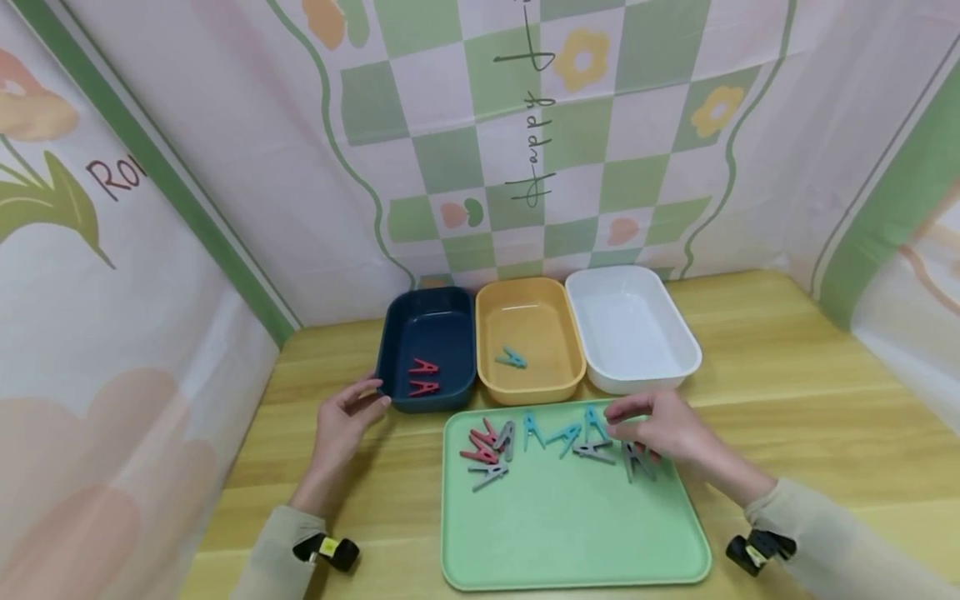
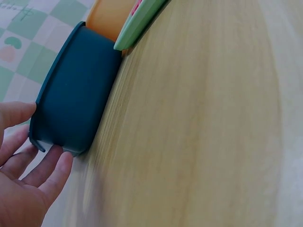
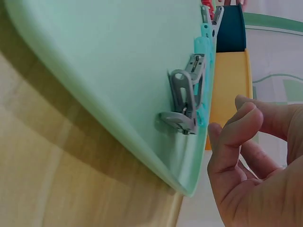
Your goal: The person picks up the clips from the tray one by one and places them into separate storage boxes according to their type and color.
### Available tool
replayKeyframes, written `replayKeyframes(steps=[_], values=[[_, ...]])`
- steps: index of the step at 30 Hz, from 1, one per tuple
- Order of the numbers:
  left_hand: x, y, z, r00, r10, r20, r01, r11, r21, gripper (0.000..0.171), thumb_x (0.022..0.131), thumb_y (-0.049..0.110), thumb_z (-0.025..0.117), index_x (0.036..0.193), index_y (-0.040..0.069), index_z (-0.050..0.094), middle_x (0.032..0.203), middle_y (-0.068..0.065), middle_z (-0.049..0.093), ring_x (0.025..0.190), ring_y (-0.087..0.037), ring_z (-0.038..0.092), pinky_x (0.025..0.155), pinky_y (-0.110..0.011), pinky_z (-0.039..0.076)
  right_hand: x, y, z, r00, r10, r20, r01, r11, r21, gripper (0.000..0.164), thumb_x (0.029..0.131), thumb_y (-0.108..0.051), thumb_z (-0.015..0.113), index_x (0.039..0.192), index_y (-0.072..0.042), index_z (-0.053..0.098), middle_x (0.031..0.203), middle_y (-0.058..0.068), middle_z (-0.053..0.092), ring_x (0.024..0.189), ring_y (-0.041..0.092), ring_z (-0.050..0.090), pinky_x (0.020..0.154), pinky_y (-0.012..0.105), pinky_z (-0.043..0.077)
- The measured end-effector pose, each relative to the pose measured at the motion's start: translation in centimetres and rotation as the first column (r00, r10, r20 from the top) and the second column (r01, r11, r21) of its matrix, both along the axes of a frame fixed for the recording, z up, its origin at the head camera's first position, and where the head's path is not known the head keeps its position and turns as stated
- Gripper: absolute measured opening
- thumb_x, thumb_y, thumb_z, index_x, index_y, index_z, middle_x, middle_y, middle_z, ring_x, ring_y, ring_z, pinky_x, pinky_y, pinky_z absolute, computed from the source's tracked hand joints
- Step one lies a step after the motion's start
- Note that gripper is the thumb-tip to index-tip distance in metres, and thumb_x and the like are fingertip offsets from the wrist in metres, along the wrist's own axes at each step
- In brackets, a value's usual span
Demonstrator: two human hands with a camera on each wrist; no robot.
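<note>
My left hand (image 1: 341, 425) is at the near left corner of the navy bin (image 2: 78, 87), its thumb and loosely bent fingers touching the rim and outer wall. Two red clothespins (image 1: 423, 387) lie in that bin. A teal clothespin (image 1: 512, 358) is in the yellow bin (image 1: 530, 392). My right hand (image 1: 663, 425) hovers over the far right of the green tray (image 1: 570, 525), fingers loosely bent, nothing visible between them. Nearest to it are a teal clothespin (image 1: 595, 423) and a grey clothespin (image 1: 637, 461), with a bit of red beside the grey one.
A white bin (image 1: 633, 321) stands right of the yellow one, the three in a row behind the tray. More red, grey and teal clothespins (image 1: 483, 450) lie along the tray's far side. Printed cloth (image 1: 442, 158) hangs behind the wooden table (image 1: 787, 375).
</note>
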State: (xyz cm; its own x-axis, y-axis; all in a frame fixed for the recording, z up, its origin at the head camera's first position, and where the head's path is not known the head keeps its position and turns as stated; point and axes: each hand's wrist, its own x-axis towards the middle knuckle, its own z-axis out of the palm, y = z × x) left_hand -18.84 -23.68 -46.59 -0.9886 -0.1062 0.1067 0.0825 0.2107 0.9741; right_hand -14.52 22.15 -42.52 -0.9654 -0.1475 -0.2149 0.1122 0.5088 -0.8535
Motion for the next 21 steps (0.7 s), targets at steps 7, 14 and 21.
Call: replayKeyframes(steps=[7,14,21], values=[[-0.1,0.1,0.0,1.0,0.009,0.007,-0.009,1.0,0.014,0.034,0.093,-0.002,0.078,0.125,-0.009,0.069,0.15,-0.014,0.059,0.123,-0.039,0.066,0.086,-0.025,0.063,0.4,-0.3,-0.4,0.999,-0.021,0.03,0.02,1.0,0.008,0.029,0.091,-0.01,0.081,0.117,0.002,0.075,0.1,0.009,0.074,0.06,0.022,0.062,0.04,0.03,0.048],[-0.1,0.2,0.0,1.0,0.011,0.01,-0.011,1.0,0.018,0.035,0.093,0.0,0.079,0.126,-0.008,0.069,0.15,-0.014,0.059,0.123,-0.039,0.065,0.086,-0.022,0.062,0.6,-0.8,-0.8,1.0,0.01,0.027,-0.01,1.0,-0.012,0.027,0.092,-0.012,0.081,0.115,0.002,0.076,0.087,0.007,0.074,0.055,0.02,0.059,0.039,0.029,0.047],[-0.1,0.1,0.0,1.0,0.017,0.006,-0.017,1.0,-0.005,0.034,0.092,-0.003,0.078,0.126,-0.008,0.07,0.15,-0.014,0.058,0.123,-0.039,0.066,0.086,-0.024,0.062,0.9,-1.9,-1.0,0.999,0.038,0.035,-0.038,0.999,-0.009,0.025,0.091,-0.013,0.082,0.113,-0.001,0.078,0.079,0.006,0.073,0.049,0.018,0.057,0.038,0.026,0.043]])
